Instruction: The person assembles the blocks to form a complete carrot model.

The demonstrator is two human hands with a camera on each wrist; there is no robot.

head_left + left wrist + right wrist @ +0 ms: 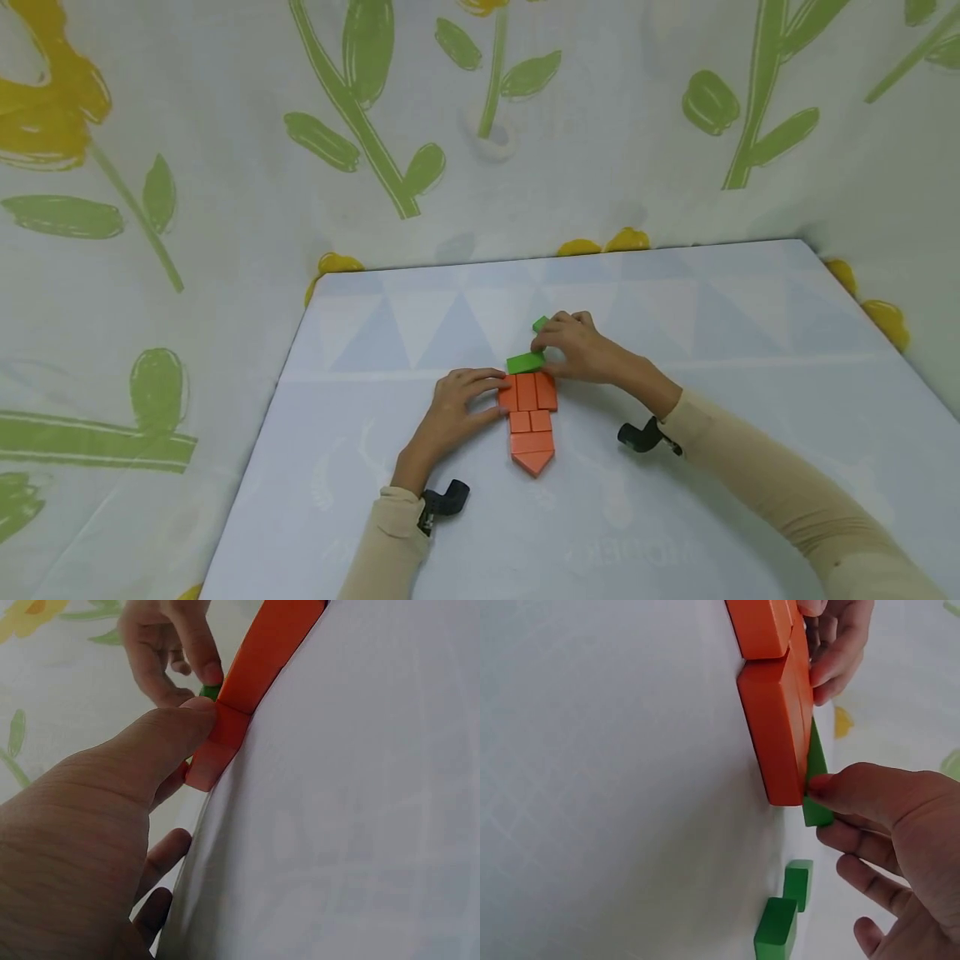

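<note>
A figure of flat orange blocks lies on the table, ending in a pointed piece at the near side. My left hand pinches the leftmost upper orange block between thumb and fingers at its left edge. The thumb and index finger of my right hand grip the right end of a green block. This green block lies along the far edge of the orange blocks, slightly slanted in the head view. Just beyond the right hand, another green block is partly hidden by its fingers.
Two loose green blocks, a nearer one and a smaller-looking one, stand on the table in the right wrist view. The white table has pale blue triangles along its far side. A flower-patterned cloth hangs behind it.
</note>
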